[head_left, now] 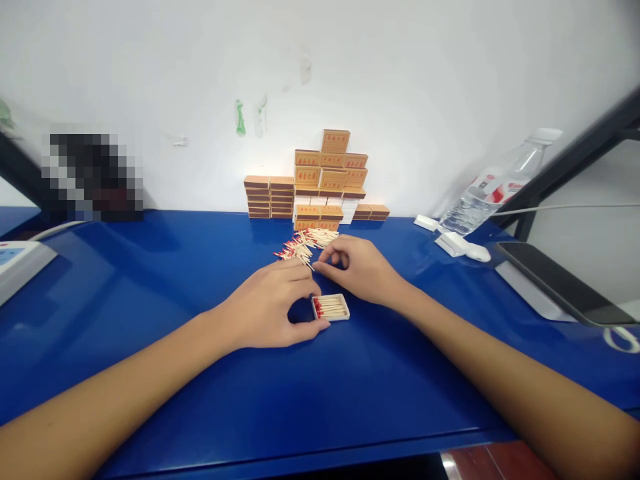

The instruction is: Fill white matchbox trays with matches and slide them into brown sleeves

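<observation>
Tray, small, white and open-topped, flat on the blue table, just in front of the pile. Inside, matches in a row, side by side, red heads all to the left, pale sticks pointing right. At the tray's left end, the left hand, gripping it lightly, thumb at the near corner and forefinger at the far one, other fingers stretched out by the near edge of the pile. Beyond the tray and a little to the right, the right hand, fingers curled, thumb and forefinger close together beside the pile; at this size, hard to tell whether pinching a stick or only next to one.

Just past both hands, the pile itself: loose sticks crossed at many angles, in two clumps nearly joined, red heads mostly to the left. Behind it, near the wall, a stack of tan boxes with red print, stepped up to a single box on top, with white blocks low down. To the left of that, two columns of flat boxes; to the right, a low group of the same.

Farther right, a clear bottle, slanted in view, and a dark phone. Far left, a white power strip and a dark, pixelated shape
</observation>
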